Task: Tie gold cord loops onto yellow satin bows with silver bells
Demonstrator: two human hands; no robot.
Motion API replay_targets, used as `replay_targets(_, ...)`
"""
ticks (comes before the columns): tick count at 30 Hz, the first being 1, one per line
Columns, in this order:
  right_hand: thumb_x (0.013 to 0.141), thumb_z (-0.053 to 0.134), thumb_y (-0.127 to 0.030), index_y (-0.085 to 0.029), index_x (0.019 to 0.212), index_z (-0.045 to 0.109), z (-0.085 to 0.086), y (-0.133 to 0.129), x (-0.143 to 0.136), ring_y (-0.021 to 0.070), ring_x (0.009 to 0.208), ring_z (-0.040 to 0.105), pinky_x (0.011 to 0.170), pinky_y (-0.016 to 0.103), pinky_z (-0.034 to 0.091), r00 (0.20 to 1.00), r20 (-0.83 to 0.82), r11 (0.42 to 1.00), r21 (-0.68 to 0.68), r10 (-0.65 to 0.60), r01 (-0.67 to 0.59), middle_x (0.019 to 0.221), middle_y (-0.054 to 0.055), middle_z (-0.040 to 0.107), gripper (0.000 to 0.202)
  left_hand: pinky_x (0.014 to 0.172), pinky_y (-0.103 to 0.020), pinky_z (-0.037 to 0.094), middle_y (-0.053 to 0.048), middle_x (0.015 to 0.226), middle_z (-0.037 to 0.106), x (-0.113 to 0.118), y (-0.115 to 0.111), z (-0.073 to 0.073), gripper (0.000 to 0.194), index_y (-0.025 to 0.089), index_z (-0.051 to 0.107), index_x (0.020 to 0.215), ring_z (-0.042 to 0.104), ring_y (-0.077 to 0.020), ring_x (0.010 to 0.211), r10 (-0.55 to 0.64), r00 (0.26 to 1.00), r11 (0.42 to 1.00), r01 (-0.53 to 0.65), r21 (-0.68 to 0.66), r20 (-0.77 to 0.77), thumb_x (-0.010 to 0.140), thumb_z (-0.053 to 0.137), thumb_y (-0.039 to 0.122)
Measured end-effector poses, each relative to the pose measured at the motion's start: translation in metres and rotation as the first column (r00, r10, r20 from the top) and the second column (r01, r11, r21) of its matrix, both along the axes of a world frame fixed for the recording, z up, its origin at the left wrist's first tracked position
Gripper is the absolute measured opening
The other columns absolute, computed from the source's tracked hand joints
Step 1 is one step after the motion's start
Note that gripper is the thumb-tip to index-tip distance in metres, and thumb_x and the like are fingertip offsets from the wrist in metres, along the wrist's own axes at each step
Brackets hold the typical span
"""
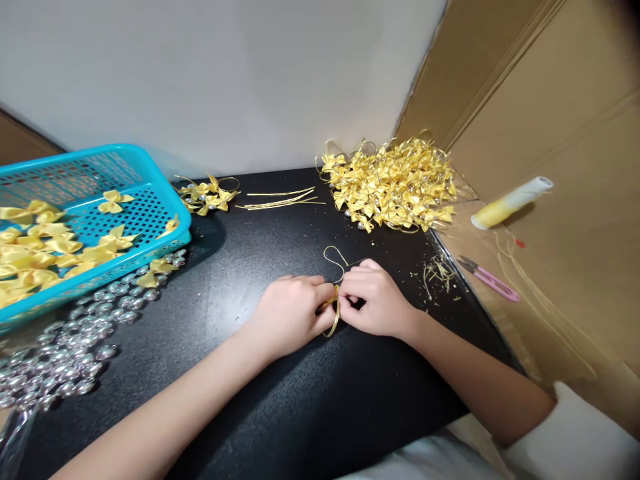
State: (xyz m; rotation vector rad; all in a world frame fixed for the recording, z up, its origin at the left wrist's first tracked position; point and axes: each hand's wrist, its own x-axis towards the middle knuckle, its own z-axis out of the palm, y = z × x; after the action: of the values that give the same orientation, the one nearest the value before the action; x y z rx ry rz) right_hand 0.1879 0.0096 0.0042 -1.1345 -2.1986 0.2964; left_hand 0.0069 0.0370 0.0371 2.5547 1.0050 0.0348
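Both hands meet over the middle of the black table [235, 267]. My left hand [295, 308] is closed, pinching a gold cord [331, 328] whose loops hang below the fingertips. Pressed close beside it, my right hand [373, 300] is closed too, its thumb and finger pinching the same cord. A thin loop of the cord rises above the fingers. Whatever knot lies between the fingertips is hidden. Cut gold cords [280, 199] lie beyond the hands, next to a few finished yellow bows [207, 195] with cord loops and silver beads.
At left stands a turquoise basket [150, 175] of yellow ribbon bows [65, 243], with silver beads [80, 340] spread in front. A heap of corded bows [393, 183] sits at the back right. Pink thread snips [493, 281], a spool [513, 202] and cord scraps [440, 272] lie at right.
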Motion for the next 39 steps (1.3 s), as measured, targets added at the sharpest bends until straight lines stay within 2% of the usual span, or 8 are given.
replay_targets(5,0.075,0.05,-0.01,-0.019,0.054,0.045,-0.003,0.002,-0.002,0.0098,0.053,0.041,0.064,0.027,0.033,0.998,-0.034,0.996,0.076,-0.049,0.052,0.051,-0.005,0.045,0.023,0.055,-0.025,0.028,0.003,0.061,0.047,-0.002,0.008,-0.008,0.023,0.018,0.044,0.062,0.043,-0.011,0.055,0.059,0.975,0.966,-0.001,-0.259,0.216,0.084,0.048,0.021)
replay_targets(10,0.076,0.05,-0.011,-0.018,0.054,0.046,-0.003,0.003,0.0,0.0098,0.053,0.041,0.064,0.028,0.033,0.997,-0.031,0.993,0.095,-0.073,0.075,0.052,-0.005,0.046,0.023,0.056,-0.024,0.03,0.004,0.059,0.044,-0.006,0.015,-0.017,0.027,0.018,0.042,0.061,0.041,-0.0098,0.055,0.035,0.917,0.934,0.112,-0.339,0.397,0.087,0.045,0.018)
replay_targets(15,0.083,0.051,-0.015,-0.017,0.071,0.06,0.009,0.005,0.011,0.0094,0.055,0.047,0.066,0.028,0.036,0.984,-0.16,0.992,-0.116,-0.076,0.057,0.06,-0.004,0.055,0.015,0.058,-0.023,0.033,0.003,0.062,0.045,-0.01,0.02,-0.016,0.031,0.017,0.046,0.063,0.042,-0.01,0.058,0.021,0.883,0.895,0.193,-0.403,0.47,0.093,0.041,0.023)
replay_targets(18,0.089,0.054,-0.023,-0.017,0.085,0.067,0.012,0.007,0.013,0.0103,0.058,0.049,0.06,0.025,0.039,0.954,-0.278,0.943,-0.333,-0.11,0.012,0.068,-0.001,0.061,0.014,0.059,-0.022,0.034,0.004,0.063,0.047,-0.012,0.022,-0.015,0.033,0.017,0.049,0.065,0.043,-0.0099,0.059,0.029,0.88,0.871,0.21,-0.444,0.474,0.095,0.042,0.027)
replay_targets(22,0.087,0.061,-0.025,-0.017,0.072,0.066,0.007,0.009,0.008,0.0103,0.061,0.052,0.058,0.024,0.043,0.903,-0.385,0.867,-0.497,-0.19,-0.029,0.067,-0.001,0.063,0.018,0.058,-0.022,0.034,0.004,0.062,0.046,-0.013,0.022,-0.018,0.035,0.017,0.049,0.066,0.042,-0.0101,0.059,0.16,0.862,0.861,0.117,-0.495,0.481,0.096,0.042,0.033)
replay_targets(28,0.084,0.065,-0.042,-0.017,0.066,0.059,-0.002,0.007,0.0,0.0091,0.054,0.047,0.052,0.023,0.04,0.762,-0.526,0.772,-0.633,-0.378,-0.055,0.059,-0.003,0.054,0.031,0.059,-0.023,0.034,0.004,0.061,0.046,-0.009,0.017,-0.025,0.036,0.017,0.048,0.065,0.041,-0.0111,0.06,0.355,0.765,0.844,-0.014,-0.537,0.538,0.094,0.043,0.037)
replay_targets(34,0.075,0.075,-0.047,-0.018,0.068,0.059,-0.002,0.005,-0.004,0.01,0.058,0.051,0.058,0.025,0.046,0.668,-0.63,0.701,-0.677,-0.396,-0.222,0.063,-0.003,0.057,0.034,0.061,-0.024,0.036,0.003,0.063,0.048,-0.007,0.014,-0.026,0.038,0.017,0.05,0.065,0.044,-0.0115,0.061,0.309,0.765,0.894,-0.03,-0.448,0.565,0.096,0.042,0.036)
replay_targets(39,0.077,0.073,-0.039,-0.018,0.067,0.059,-0.003,0.003,-0.003,0.0112,0.062,0.054,0.062,0.026,0.048,0.724,-0.596,0.72,-0.664,-0.347,-0.202,0.067,-0.002,0.059,0.027,0.061,-0.025,0.036,0.002,0.063,0.048,-0.008,0.013,-0.027,0.038,0.017,0.048,0.063,0.045,-0.0122,0.062,0.322,0.749,0.91,-0.075,-0.409,0.579,0.096,0.041,0.036)
